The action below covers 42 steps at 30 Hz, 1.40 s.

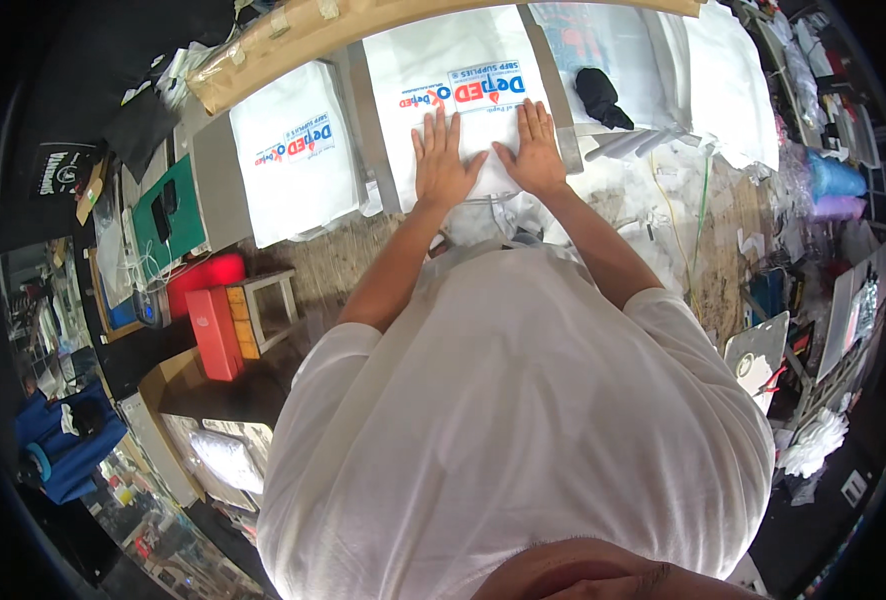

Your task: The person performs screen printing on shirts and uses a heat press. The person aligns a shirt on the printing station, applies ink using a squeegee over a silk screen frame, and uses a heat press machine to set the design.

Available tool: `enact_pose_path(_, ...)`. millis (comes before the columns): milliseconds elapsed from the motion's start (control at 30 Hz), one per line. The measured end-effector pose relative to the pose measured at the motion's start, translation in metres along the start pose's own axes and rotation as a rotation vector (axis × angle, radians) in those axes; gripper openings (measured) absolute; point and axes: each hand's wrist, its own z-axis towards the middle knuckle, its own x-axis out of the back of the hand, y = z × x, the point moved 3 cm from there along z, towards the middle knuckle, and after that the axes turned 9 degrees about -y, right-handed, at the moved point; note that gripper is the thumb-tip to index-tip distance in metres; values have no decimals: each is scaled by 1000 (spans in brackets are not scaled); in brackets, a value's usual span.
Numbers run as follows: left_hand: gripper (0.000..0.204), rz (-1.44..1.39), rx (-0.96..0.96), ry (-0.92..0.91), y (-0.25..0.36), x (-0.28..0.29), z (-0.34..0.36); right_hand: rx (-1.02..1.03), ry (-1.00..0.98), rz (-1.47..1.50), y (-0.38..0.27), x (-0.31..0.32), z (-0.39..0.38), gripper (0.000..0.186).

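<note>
Looking down from my remote seat, I find the white shirt (523,400) of the wearer filling most of the view. Beyond it, a long brown-wrapped roll (283,45) curves across the top edge. The white printed piece (443,50) that I am working on lies straight ahead, flat on a grey board (360,130), its blue and red lettering just past my fingertips. A second printed piece (283,205) rests on its own board to the left, well apart from both hands. Smaller again are my left hand (446,165) and right hand (535,155): palms down on the near part of the working piece, fingers spread wide, thumbs angled toward each other, gripping nothing. Smallest is a bunched black cloth (601,98) off to the right, untouched.

I judge the step to be smoothing or squaring the piece on its board, with pressure from both palms. The next move probably calls for an even outward stroke, then a straight lift of both hands so the fabric does not drag or crease.
</note>
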Motion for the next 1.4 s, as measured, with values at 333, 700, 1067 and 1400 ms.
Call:
enact_pose_path(333,84,-9,-16,5,-1,0,-2,15,20,-32,0,0,1,80)
enact_pose_path(700,84,-8,-30,15,0,1,0,142,-1032,-166,-37,123,18,77)
enact_pose_path(1067,82,-23,-35,32,0,2,-1,853,-149,23,-233,425,119,40)
enact_pose_path(1400,82,-17,-50,57,-1,2,1,595,-169,41,-213,338,152,37)
